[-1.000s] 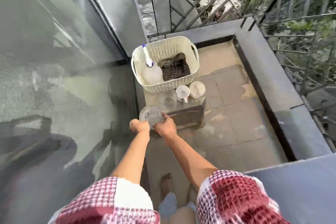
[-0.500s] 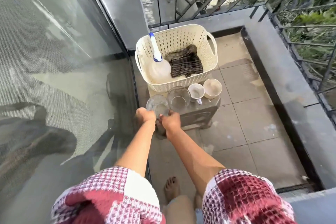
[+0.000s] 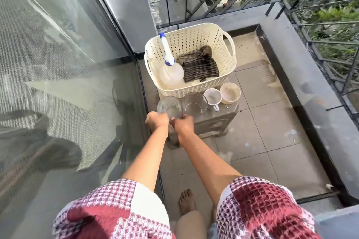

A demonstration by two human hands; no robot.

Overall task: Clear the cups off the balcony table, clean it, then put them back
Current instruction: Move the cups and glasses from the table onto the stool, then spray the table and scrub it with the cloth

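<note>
Holds a clear glass (image 3: 169, 105) at the near left corner of the small table (image 3: 211, 124), with the left hand (image 3: 156, 121) curled round its near left side and the right hand (image 3: 184, 123) curled round its near right side, both low on the wall. Cannot tell whether resting on the top or raised just off it. Touches, or very nearly touches, a 2nd clear glass (image 3: 194, 104) just to its right. Further right in the same row along the near edge: a white mug (image 3: 212, 97) with its handle toward the near side, then a beige cup (image 3: 230, 93), each just beside the next. So 4 cups at the table, 3 of them standing free.

Behind the row, filling the far part of the top: a cream basket (image 3: 194, 35) with a spray bottle (image 3: 172, 72) leaning at its left and a striped cloth (image 3: 201, 68) crumpled at its right. Neither in hand.

As a judgement: either at the very start, with the 1st cup being taken off and nothing wiped, or at the very end, with the last of 4 being set back. Nothing here to settle which; no plain sign of wetness or wiping on the little bare top on show. If at the start, leaves all 4 cups to move, the spraying and wiping, and the return. If at the end, leaves only letting go of this glass.

Around: tiled floor (image 3: 272, 122), a screened door (image 3: 58, 64) to the left, a grey ledge (image 3: 291, 64) to the right.
</note>
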